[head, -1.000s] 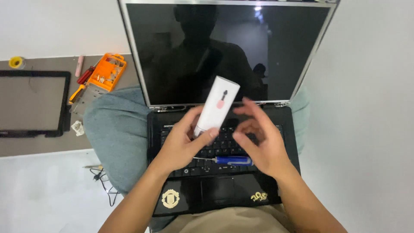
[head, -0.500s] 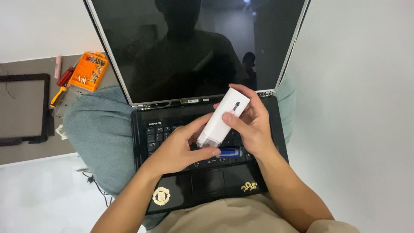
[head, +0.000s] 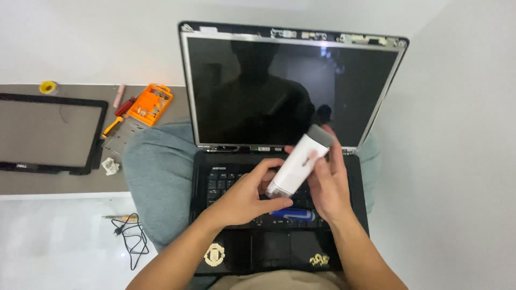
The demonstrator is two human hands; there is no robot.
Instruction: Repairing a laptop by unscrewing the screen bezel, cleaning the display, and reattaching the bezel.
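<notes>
Far left, I see a dark screen frame lying flat on the brown mat, with a small yellow roll near its top corner. Just right of the frame sit a red-handled screwdriver and an orange bit case, open. Below the mat, on the white floor, lies a black cable.

In the middle, a black laptop rests on my lap over a grey cushion, its lid up and the screen dark. My left hand is over the keyboard, fingers curled around the lower end of a white tube. The tube is tilted, its grey cap pointing up and to the right, above the keys and in front of the screen's lower edge. A blue-handled screwdriver lies on the keyboard just under both hands.

My right hand grips the upper part of the tube, thumb across its front and fingers behind it.
</notes>
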